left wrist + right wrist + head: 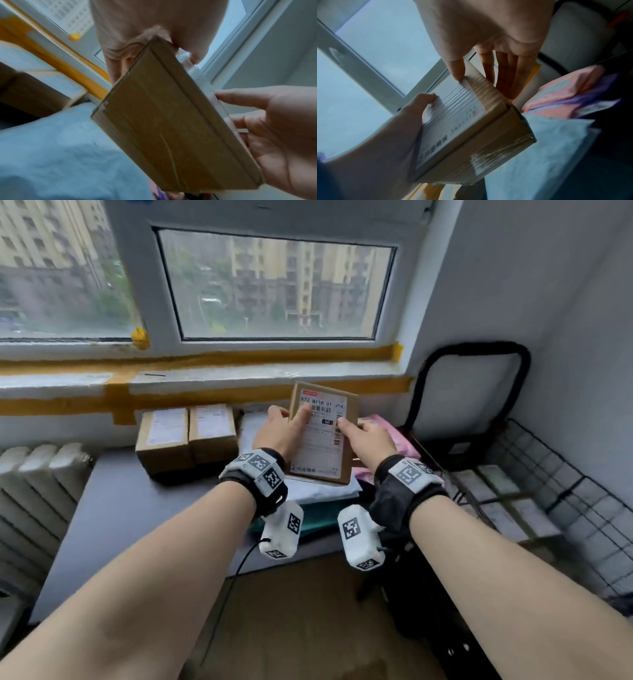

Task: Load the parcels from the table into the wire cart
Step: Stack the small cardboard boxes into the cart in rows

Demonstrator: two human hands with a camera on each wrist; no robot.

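A grey table [113,508] stood under a taped window [274,285], the wire cart [548,494] at its right. Both hands' grip, left hand [277,433] and right hand [371,438], grasped the cardboard parcel [325,453], tilted above the table's other parcels [186,436]. The cart's contents were blurred.

Dim window [274,282] daylight; wrist views blurred, distorted

Box I hold [322,436]: brown card, white label, black barcode.
Two boxes [186,436]: brown, white labels.
Soft parcel [394,436]: pink, perhaps purple too.
My wristbands [265,474]: black-and-white checks.
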